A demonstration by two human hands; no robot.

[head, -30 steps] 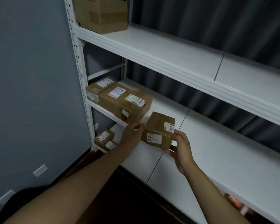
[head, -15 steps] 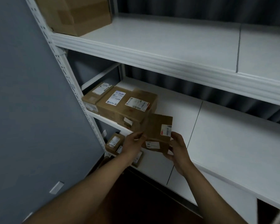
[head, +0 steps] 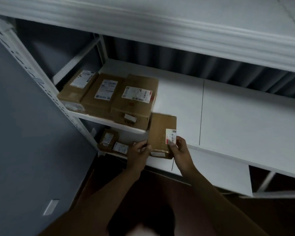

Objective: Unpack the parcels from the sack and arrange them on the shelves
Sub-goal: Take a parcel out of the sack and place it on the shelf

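Head view looked down at a white shelving unit, where both hands gripped one small brown parcel at the front edge of the middle shelf. That parcel was tilted, its far end over the shelf board and its near end out past the lip; whether it touched the board could not be told. The left hand grasped the parcel's near left corner with curled fingers, and the right hand pinched its near right side, the thumb just beside a white barcode label. Three larger labelled parcels sat side by side at the left end of the same shelf: the left parcel, the centre parcel and the right parcel, each touching the next. The held parcel was just beside the near right corner of the right parcel. On the lower shelf, two little parcels lay near the left upright. The upper shelf crossed the top of the picture, and a grey wall stood at the left.
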